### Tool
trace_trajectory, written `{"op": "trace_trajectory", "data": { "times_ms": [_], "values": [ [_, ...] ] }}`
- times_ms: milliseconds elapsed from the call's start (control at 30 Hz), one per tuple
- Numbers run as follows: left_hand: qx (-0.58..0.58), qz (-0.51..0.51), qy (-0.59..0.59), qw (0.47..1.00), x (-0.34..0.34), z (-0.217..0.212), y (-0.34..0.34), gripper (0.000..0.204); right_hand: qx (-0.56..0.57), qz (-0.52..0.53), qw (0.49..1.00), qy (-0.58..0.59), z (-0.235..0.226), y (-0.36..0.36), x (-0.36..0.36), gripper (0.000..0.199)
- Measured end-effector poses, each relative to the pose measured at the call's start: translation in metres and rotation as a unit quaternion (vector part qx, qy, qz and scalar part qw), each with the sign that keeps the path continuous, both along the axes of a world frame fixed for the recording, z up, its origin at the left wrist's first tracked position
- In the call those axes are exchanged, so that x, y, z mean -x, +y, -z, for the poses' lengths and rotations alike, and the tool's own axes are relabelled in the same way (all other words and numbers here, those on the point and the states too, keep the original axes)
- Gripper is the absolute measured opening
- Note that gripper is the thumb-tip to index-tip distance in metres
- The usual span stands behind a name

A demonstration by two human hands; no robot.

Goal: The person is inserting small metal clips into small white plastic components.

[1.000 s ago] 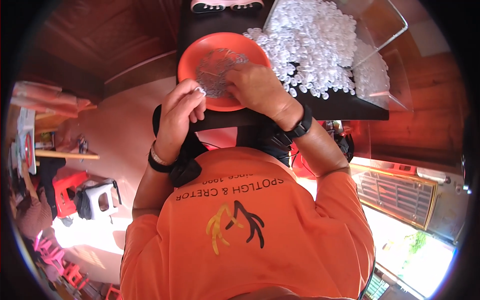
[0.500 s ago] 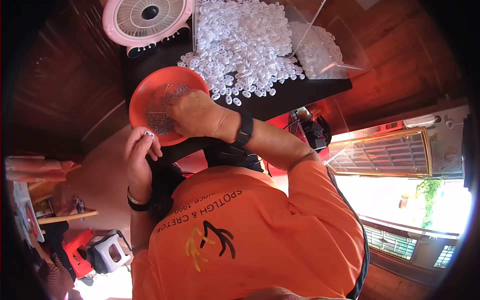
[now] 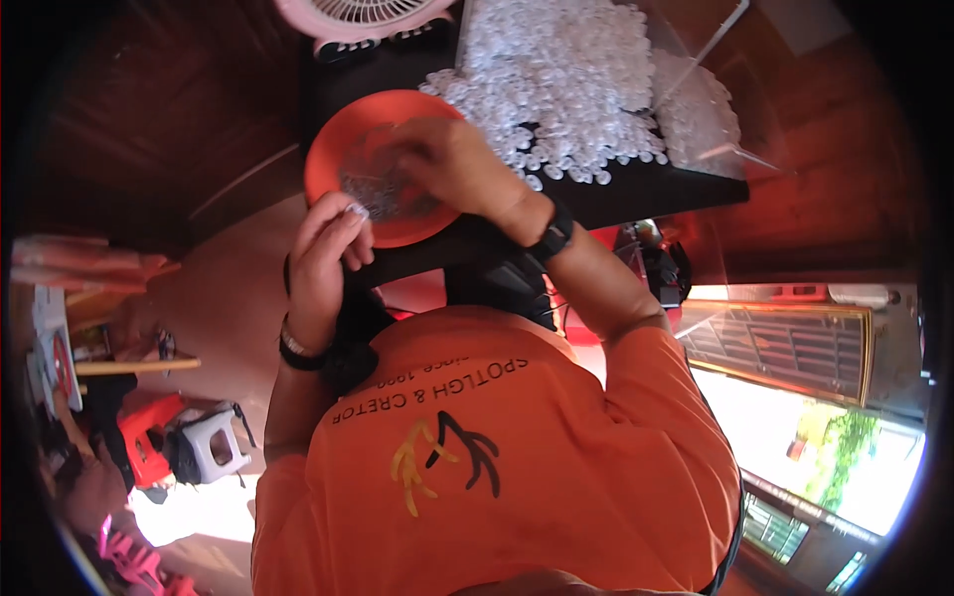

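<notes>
My left hand [image 3: 326, 246] is at the near-left rim of an orange bowl [image 3: 324, 149], thumb and fingers pinching a small white plastic piece [image 3: 356, 211]. In the bowl lie many thin silvery metal bits [image 3: 370, 195], too small to make out singly. Over the bowl's right side is my right hand [image 3: 457, 167], its fingers smeared by motion, so whether they hold anything is hidden. Beyond it on the dark table [image 3: 651, 191] spreads a heap of small white oval pieces with holes [image 3: 556, 74].
A pink fan [image 3: 368, 22] stands at the far left of the table. Clear plastic panels [image 3: 730, 149] rise beside a second white heap [image 3: 704, 114] on the right. Stools, one red [image 3: 149, 437] and one grey [image 3: 217, 447], are on the floor at left.
The whole view has shifted, so the table sits further up and right. My right hand has moved from the metal bits toward the bowl's right side; my left keeps its pinch.
</notes>
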State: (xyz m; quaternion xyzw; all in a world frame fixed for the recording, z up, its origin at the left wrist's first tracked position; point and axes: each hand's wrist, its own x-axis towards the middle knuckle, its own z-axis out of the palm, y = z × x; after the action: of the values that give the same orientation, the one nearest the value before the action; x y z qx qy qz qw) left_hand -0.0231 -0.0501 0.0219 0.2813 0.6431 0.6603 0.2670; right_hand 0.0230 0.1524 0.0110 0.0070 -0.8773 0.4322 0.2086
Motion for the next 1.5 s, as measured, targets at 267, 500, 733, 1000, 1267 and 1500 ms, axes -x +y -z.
{"op": "trace_trajectory", "data": {
  "times_ms": [267, 500, 733, 1000, 1267, 1500],
  "values": [
    [-0.031, 0.008, -0.012, 0.999, 0.002, 0.005, 0.012, 0.017, 0.419, -0.074, 0.904, -0.047, -0.009, 0.007, -0.006, 0.010],
    [-0.115, 0.013, 0.012, 0.993, 0.006, 0.009, 0.025, 0.017, 0.408, -0.076, 0.910, -0.013, -0.012, -0.017, -0.016, 0.011],
    [-0.126, 0.004, -0.075, 0.989, 0.007, 0.009, 0.024, 0.019, 0.205, -0.013, 0.978, 0.036, -0.010, -0.029, -0.021, 0.011],
    [-0.118, 0.007, -0.107, 0.987, -0.001, 0.001, 0.022, 0.016, 0.179, -0.049, 0.982, 0.029, 0.000, -0.028, -0.025, 0.005],
    [-0.032, -0.003, -0.013, 0.999, -0.005, 0.000, 0.018, 0.016, 0.191, -0.009, 0.981, 0.001, -0.008, -0.029, -0.030, 0.011],
    [-0.022, 0.000, 0.009, 1.000, -0.007, 0.001, 0.018, 0.016, 0.257, -0.038, 0.966, -0.003, -0.001, -0.036, -0.030, 0.010]
  ]
}}
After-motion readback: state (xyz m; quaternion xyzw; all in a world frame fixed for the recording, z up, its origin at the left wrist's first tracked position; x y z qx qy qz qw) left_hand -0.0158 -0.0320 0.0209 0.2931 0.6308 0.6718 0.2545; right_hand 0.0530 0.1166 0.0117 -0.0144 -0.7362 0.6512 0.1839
